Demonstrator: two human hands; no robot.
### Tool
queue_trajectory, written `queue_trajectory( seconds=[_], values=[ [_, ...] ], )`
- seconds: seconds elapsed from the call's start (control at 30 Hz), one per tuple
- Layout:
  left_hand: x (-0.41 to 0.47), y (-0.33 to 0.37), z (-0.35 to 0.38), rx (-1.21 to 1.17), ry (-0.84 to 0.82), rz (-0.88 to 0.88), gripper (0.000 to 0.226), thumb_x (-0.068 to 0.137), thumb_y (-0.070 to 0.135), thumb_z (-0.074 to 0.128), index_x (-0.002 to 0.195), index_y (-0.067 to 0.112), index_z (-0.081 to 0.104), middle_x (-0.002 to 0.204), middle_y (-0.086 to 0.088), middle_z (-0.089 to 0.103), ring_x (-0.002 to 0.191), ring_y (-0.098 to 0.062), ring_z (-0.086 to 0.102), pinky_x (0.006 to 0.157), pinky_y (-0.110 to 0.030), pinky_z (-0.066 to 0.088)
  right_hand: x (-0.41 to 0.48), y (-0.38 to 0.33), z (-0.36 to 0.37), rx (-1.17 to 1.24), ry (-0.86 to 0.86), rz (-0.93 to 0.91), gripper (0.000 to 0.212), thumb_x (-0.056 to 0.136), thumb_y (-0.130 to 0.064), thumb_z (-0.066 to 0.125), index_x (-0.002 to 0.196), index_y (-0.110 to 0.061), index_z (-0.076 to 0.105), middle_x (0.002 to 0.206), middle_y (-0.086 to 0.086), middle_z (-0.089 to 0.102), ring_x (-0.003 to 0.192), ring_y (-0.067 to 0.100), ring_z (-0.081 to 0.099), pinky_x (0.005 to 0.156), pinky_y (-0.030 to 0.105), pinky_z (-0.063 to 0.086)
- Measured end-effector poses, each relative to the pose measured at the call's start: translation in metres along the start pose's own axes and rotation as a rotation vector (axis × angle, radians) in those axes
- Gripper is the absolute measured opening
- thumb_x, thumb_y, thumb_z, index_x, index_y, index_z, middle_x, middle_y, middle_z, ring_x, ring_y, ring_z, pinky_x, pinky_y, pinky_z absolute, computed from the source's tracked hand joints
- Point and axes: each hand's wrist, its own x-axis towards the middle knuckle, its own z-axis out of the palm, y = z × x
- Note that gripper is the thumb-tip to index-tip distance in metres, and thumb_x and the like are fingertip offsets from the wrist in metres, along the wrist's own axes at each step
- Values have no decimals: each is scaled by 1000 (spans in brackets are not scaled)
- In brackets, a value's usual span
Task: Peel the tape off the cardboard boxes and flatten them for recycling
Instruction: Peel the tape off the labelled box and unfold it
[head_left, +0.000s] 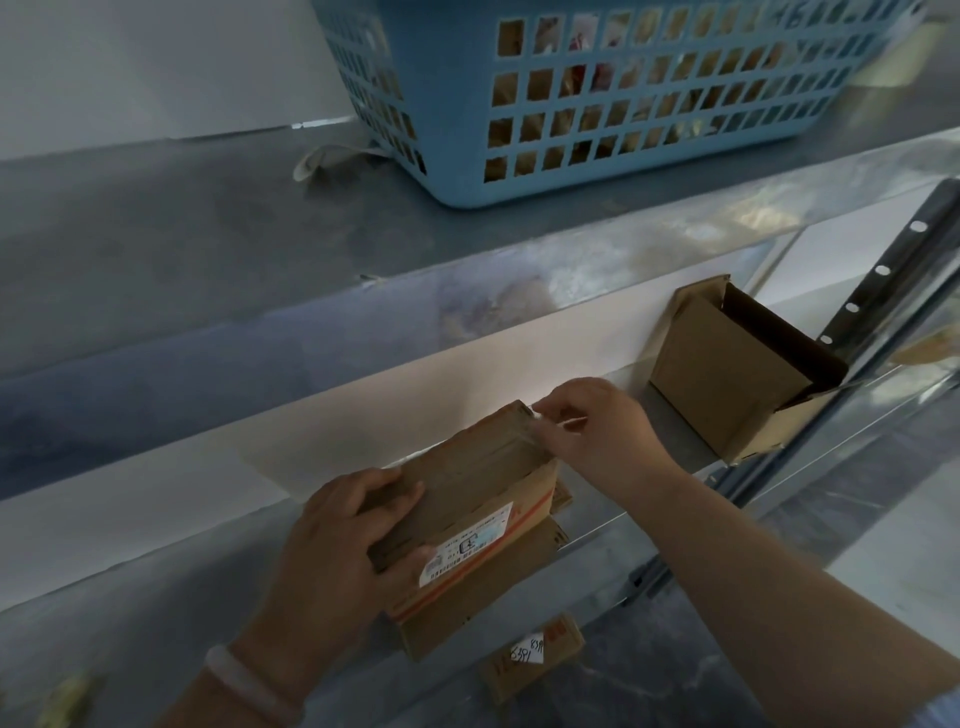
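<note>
Print on the white label (470, 545) of the cardboard box (467, 499) is unreadable; left hand (337, 540) grips it, right hand (597, 431) pinches clear tape (540, 423) near the shelf's (727, 467) front edge.

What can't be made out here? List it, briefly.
Head view only:
- Basket contents: seen only through the grid holes, blurred.
- Shipping label on the held box: print too small to read.
- Tape at the right hand: clear, blurred; how far it is peeled is unclear.
- Held box's left side: covered by the left hand.
- Open box interior: dark.
</note>
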Motion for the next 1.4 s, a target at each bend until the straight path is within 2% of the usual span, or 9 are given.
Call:
queue_trajectory(
  seconds=[0.4, 0.57, 0.67, 0.83, 0.93, 1.0, 1.2, 1.3, 1.4],
  values=[
    [1, 6, -6, -3, -2, 1, 64, 73, 65, 49, 120, 27, 66, 124, 10, 56, 112, -7, 44, 95, -28, 36, -3, -9, 0, -294, -3, -233, 26, 89, -9, 61, 112, -18, 72, 122, -2, 58, 91, 15, 63, 80, 18, 44],
    [1, 6, -6, 27, -18, -21, 65, 72, 65, 47, 120, 26, 67, 124, 9, 56, 112, -12, 48, 93, -27, 36, 2, 1, 0, -310, -49, -131, 19, 93, -15, 54, 92, -22, 71, 89, -12, 61, 83, 6, 58, 71, 16, 46],
    [1, 7, -5, 21, -18, -25, 64, 72, 65, 48, 120, 27, 67, 124, 10, 56, 113, -13, 48, 94, -28, 36, 6, 7, -3, -100, 54, 106, 17, 90, -18, 59, 83, -31, 67, 72, -19, 62, 69, -4, 60, 58, 4, 44],
    [-1, 6, -4, -6, -31, -40, 64, 70, 64, 52, 122, 30, 65, 128, 14, 51, 118, -12, 44, 99, -26, 32, 14, 14, -22, 454, 108, 392, 6, 84, -21, 75, 87, -24, 71, 82, -6, 74, 73, 11, 73, 74, 42, 61],
    [0, 7, -4, -7, -39, -47, 61, 70, 59, 58, 123, 31, 64, 128, 15, 50, 119, -11, 43, 99, -25, 30, 9, 13, -19, 232, 158, 278, 11, 82, -33, 76, 86, -33, 67, 89, -16, 68, 72, -6, 66, 58, 10, 49],
    [0, 8, -4, -12, -36, -42, 60, 70, 59, 58, 123, 30, 64, 128, 14, 51, 118, -11, 43, 99, -25, 30, 6, 9, -16, 71, 234, 156, 12, 85, -23, 73, 82, -33, 66, 88, -16, 66, 77, -6, 63, 58, 2, 43],
    [0, 7, -4, -17, -25, -31, 61, 71, 61, 60, 122, 29, 64, 125, 12, 52, 115, -12, 44, 98, -27, 33, -13, -7, -1, -231, 68, -346, 15, 77, -5, 75, 84, -19, 76, 92, -6, 73, 86, 12, 65, 83, 31, 56],
    [0, 6, -3, -39, -27, -38, 67, 70, 68, 47, 123, 30, 64, 126, 14, 50, 116, -10, 42, 99, -28, 34, -21, -9, 5, -362, 59, -531, 22, 74, -5, 77, 91, -18, 78, 95, -4, 75, 86, 16, 66, 88, 28, 46],
    [0, 6, -3, -48, -21, -42, 62, 71, 64, 56, 122, 29, 64, 127, 13, 51, 118, -14, 44, 101, -31, 35, -23, -10, 7, -301, -21, -484, 28, 88, -10, 64, 112, -22, 71, 93, -7, 73, 84, 14, 62, 86, 23, 43]
  ],
)
